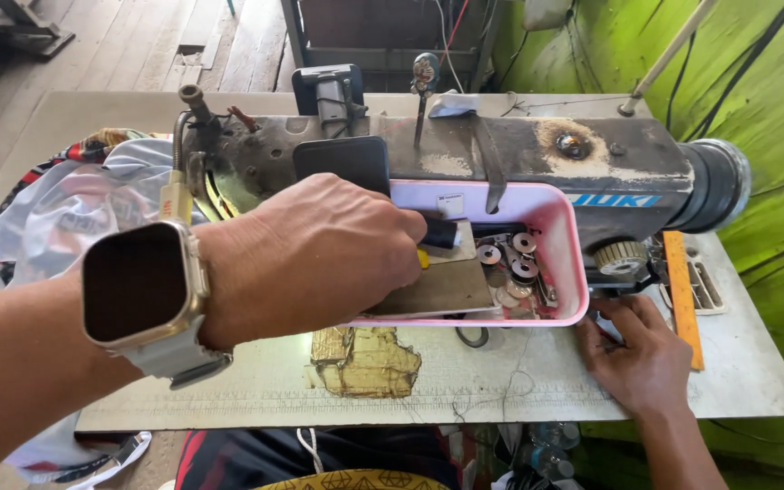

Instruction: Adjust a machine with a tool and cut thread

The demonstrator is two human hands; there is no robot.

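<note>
A left hand (315,259), fingers curled, grips a small black tool (439,233) lying crosswise inside one pink tray (563,238) holding several metal bobbins (512,257); the right hand (639,356) rests flat, empty, on the desk (746,372).

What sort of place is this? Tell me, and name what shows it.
Probably a small tailoring or sewing workshop: a worn industrial sewing machine on a work table, a pink tray of metal bobbins, and bundled cloth beside it.
</note>
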